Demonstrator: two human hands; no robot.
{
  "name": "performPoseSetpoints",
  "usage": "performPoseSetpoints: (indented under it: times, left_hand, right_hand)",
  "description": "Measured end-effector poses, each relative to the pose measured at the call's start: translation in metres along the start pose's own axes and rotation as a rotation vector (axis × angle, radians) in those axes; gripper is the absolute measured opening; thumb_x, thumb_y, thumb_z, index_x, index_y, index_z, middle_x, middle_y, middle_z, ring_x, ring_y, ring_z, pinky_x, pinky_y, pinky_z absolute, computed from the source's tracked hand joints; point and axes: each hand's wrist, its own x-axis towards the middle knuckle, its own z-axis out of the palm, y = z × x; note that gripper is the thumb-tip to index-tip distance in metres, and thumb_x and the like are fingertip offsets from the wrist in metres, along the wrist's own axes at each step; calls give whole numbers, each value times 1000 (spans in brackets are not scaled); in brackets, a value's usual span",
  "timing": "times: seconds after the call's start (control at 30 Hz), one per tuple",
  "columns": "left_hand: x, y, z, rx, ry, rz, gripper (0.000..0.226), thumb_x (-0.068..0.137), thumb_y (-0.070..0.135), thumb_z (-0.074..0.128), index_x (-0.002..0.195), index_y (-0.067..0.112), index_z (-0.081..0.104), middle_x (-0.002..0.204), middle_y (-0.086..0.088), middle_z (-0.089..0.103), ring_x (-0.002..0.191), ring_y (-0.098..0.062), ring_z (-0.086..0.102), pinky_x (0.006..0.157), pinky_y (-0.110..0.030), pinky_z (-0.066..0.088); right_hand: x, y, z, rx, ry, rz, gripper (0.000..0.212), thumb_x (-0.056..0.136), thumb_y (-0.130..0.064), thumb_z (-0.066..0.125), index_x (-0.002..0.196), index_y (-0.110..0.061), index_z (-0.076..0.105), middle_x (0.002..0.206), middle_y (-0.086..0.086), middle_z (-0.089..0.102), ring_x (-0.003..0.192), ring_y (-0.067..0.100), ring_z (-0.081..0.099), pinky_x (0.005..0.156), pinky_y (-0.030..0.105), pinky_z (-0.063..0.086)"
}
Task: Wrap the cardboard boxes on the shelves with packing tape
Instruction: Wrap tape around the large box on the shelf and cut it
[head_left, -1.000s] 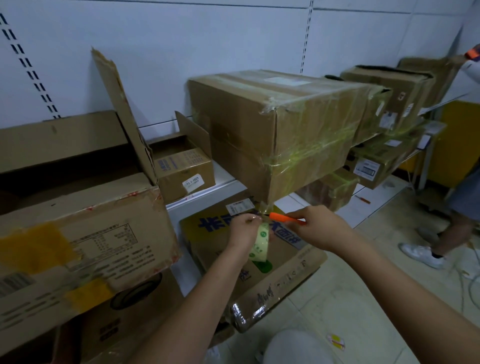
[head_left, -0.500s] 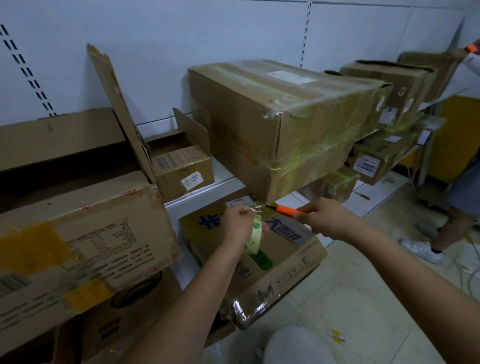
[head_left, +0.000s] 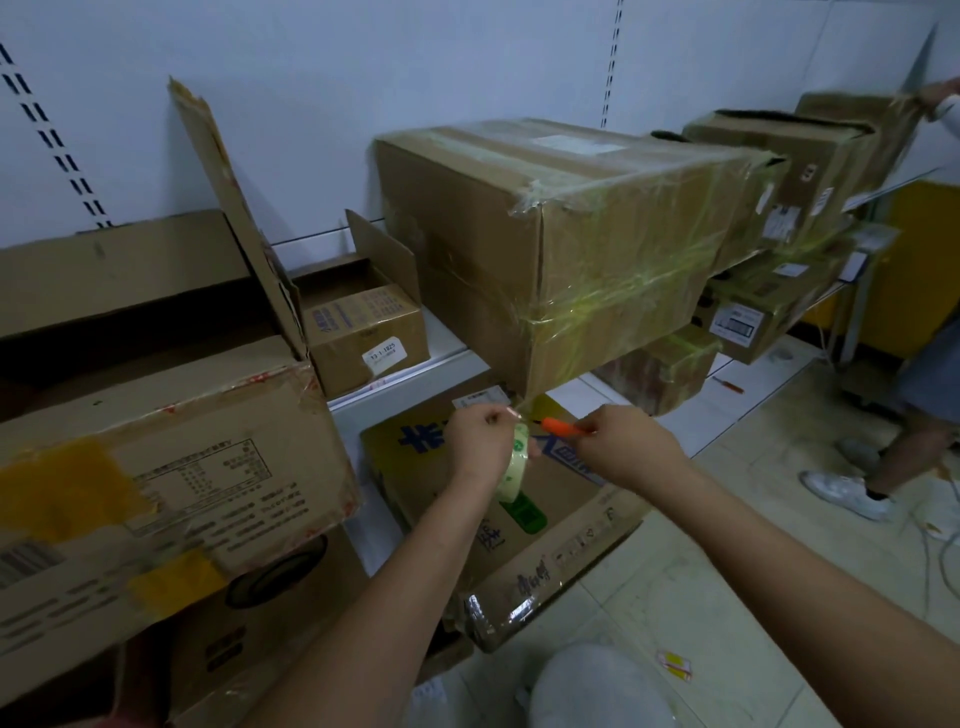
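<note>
The left hand has its fingers curled round a pale green roll of clear packing tape, pinching near the top where the tape leaves the roll. The right hand is closed on an orange-handled utility knife, its tip aimed at the short, twisted strand of tape that runs from the roll up to the bottom front corner of the large brown cardboard box on the white shelf. The two hands sit just beside each other, directly under that corner. The roll seems to be held low so that the strand is taut, and the knife is brought in from the side; this looks like the cutting-off step that ends a wrap.

The large box sits on the shelf with its corner jutting past the edge. Several yellowish-clear bands cross its front and side faces at the middle, bunched and wrinkled rather than flat, and another strip puckers over the top edge. Below the hands a printed cardboard box with blue lettering rests on the lower level. To the left stand an open worn brown box and a small open carton, neither showing the green-tinted wrap.
</note>
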Motion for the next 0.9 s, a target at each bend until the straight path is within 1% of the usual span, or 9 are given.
performPoseSetpoints:
  times: [0.13,0.23,0.33,0.43,0.53,0.6,0.7,0.77,0.9]
  left_hand:
    - [-1,17,-8,46,0,109,28,90,19,55,72,30,73,70,-7,74,69,-32,73,69,-52,61]
    - [-2,13,-18,10,-48,-8,21,99,10,54,84,16,67,66,-13,73,65,-30,74,67,-44,62]
    - [-8,4,-18,-93,-82,-142,14,100,9,53,95,5,66,66,-17,71,61,-29,72,53,-33,56]
    - [-9,1,-16,-153,-92,-203,15,100,12,55,94,4,66,70,-19,72,59,-28,71,49,-31,54]
    - [-9,2,-17,-144,-95,-202,15,101,14,55,96,5,66,69,-17,72,55,-24,70,47,-29,54]
    - [-9,3,-18,-113,-100,-185,17,101,14,54,98,4,68,72,-16,73,56,-24,71,48,-29,54]
    - [-13,-1,-19,-95,-85,-190,23,100,10,53,87,2,70,67,-16,72,54,-25,68,55,-34,57]
    - [-17,-6,-19,-61,-57,-169,23,98,7,52,83,4,69,63,-16,71,51,-23,66,54,-32,55]
    - [-17,-4,-22,-75,-70,-141,22,99,8,52,85,5,68,63,-16,70,52,-23,67,49,-29,53]
  right_hand:
    - [3,15,40,-1,15,48,32,95,-48,48,73,-26,57,63,-1,57,58,17,60,51,25,39]
    - [-2,10,32,75,-8,-14,25,96,-57,43,84,-40,55,68,-1,64,64,14,63,56,28,47]
    - [-12,12,10,111,-90,-11,40,95,-58,48,94,-24,71,76,3,67,71,17,63,67,35,53]
    - [-37,19,-16,193,-72,-35,25,96,-50,51,101,-34,70,85,8,70,77,22,66,77,41,55]
    - [-57,17,-30,327,101,-173,24,95,-56,49,110,-47,66,81,-8,68,73,10,63,69,35,51]
    - [-54,10,-22,429,126,-232,28,90,-61,47,110,-49,64,72,-6,66,64,8,58,60,30,43]
    - [-19,19,26,213,-29,-195,35,97,-54,49,119,-35,68,74,6,65,65,14,59,62,35,48]
    - [-2,34,48,-26,-48,-126,37,101,-52,43,126,-35,63,73,0,61,68,14,60,64,33,50]
    - [-5,48,50,85,-14,-105,39,102,-48,45,135,-33,58,74,-4,60,70,12,60,68,34,51]
